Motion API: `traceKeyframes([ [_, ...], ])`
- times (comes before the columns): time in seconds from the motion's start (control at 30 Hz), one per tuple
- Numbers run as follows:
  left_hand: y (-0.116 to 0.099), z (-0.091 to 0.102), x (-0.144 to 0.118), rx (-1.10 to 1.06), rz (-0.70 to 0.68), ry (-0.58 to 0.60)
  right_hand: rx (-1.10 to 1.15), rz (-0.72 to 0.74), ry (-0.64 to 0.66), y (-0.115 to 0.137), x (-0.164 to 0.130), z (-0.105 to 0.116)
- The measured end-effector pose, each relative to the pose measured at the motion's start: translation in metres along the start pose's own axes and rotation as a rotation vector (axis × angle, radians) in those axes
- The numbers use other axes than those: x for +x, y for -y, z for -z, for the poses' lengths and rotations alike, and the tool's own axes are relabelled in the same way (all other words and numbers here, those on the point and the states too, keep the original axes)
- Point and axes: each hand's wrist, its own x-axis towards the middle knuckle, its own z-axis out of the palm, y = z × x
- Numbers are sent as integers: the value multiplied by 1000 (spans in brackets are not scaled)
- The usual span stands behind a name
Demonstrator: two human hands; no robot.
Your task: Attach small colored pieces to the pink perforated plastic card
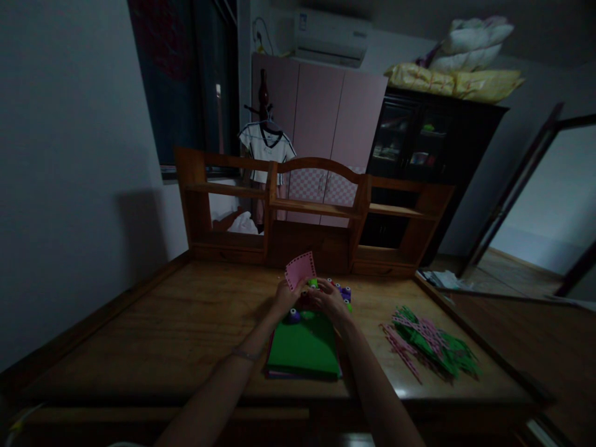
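My left hand (285,294) holds a pink paper sheet (300,270) upright, its edge cut with small notches. My right hand (329,297) rests on a small punch tool (313,284) pressed against the sheet's lower edge. Just below the hands a purple punch (293,315) stands on a stack of green paper (304,347). More small punches (342,290), purple and green, sit behind my right hand.
A heap of green and pink paper strips (431,341) lies on the wooden table (162,335) at the right. A wooden shelf unit (316,217) stands along the table's far edge. Papers (442,279) lie near the right corner.
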Motion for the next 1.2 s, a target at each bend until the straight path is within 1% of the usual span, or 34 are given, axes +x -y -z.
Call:
traceKeyframes([
  [0.13,-1,0,0,38,-5,4,26,5,17,1,0,0],
  [0.27,-1,0,0,27,-16,4,17,6,0,-1,1,1],
  [0.4,2,-1,1,53,0,0,-25,37,-21,-3,2,4],
  [0.5,5,-2,2,49,-7,-8,-33,54,-10,-4,3,6],
  [0.63,6,-2,1,38,-21,11,-38,24,-5,-2,2,7],
  [0.73,4,-2,1,36,-4,2,-14,7,9,-1,2,6],
  [0.9,5,-2,1,42,-15,5,-4,22,21,-2,2,6],
  [1.2,6,-1,2,40,-19,-1,1,4,19,-2,1,6],
])
